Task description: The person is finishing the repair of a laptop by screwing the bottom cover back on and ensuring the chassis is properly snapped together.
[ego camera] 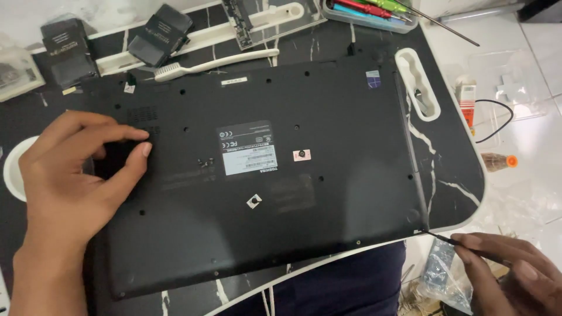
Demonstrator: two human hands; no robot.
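Laptop (257, 169) is flipped bottom-up on the table (453, 175), with the left hand (64, 187) spread loose and flat on its near-left end, holding nothing, just pinning it down. Right hand (509, 278) has a tight pinch grip on a thin pry tool (453, 241), tip right at the laptop's near-right corner seam just ahead of the fingers. Looks like the case-opening step; next move probably needs gentle, steady leverage along that edge.

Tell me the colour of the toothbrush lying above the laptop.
The toothbrush is white, handle and bristles alike; the head view shows it.
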